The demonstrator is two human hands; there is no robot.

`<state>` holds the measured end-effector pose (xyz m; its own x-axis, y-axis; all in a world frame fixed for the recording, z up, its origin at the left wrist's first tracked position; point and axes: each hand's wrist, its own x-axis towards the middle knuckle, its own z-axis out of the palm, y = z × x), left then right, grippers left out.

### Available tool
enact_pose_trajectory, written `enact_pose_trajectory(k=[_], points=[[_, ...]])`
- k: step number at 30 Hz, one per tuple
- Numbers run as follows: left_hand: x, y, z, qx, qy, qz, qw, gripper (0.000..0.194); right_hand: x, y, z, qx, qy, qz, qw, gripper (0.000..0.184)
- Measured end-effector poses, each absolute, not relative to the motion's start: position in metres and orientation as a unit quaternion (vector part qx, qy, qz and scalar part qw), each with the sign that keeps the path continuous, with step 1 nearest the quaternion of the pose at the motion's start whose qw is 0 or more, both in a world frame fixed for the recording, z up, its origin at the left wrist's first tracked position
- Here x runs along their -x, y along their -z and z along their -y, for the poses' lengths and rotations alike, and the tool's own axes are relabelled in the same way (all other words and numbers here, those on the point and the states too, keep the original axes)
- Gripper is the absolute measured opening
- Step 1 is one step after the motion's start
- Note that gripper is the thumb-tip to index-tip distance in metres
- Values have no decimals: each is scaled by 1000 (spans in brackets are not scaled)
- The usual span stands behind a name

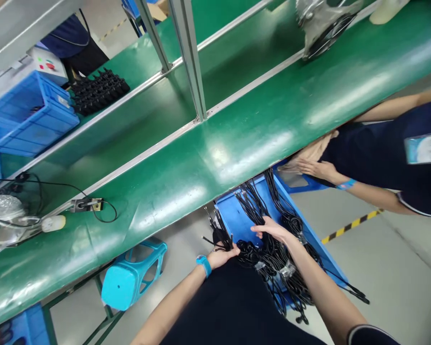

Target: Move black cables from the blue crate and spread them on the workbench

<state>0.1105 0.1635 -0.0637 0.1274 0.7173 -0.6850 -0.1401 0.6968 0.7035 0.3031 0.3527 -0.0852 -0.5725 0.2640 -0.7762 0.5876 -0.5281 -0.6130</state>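
My left hand [222,256], wearing a blue wristband, is closed around a bundle of black cables [221,237] just in front of my body. The cable ends stick up and out past the fingers. To its right, my right hand [271,230] reaches over the blue bin [233,213] with its fingers curled about another bunch of black cables [251,203]; part of that grip is hidden. More bundled black cables [285,268] fill the bin below, some tied with clear wrap and hanging over the near edge.
A green workbench [187,187] runs diagonally ahead, with a metal post [190,62] on it. A turquoise stool [120,287] stands at lower left. On the right a co-worker's hand [319,170] rests on beige cloth. A blue crate [32,115] sits at far left.
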Motion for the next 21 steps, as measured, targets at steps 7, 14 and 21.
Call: enact_pose_trajectory(k=[7,14,21], points=[[-125,26,-144,-332,-315,-512,727,43,-333,23,-323,-487,723,-484,74,57],[-162,-34,-103,-332,-331,-449,761,52,-373,-49,-296,-474,724,-491,98,62],[-176,-112,18,-299,-458,-470,692,52,-443,-139,-204,-386,669,-633,60,57]])
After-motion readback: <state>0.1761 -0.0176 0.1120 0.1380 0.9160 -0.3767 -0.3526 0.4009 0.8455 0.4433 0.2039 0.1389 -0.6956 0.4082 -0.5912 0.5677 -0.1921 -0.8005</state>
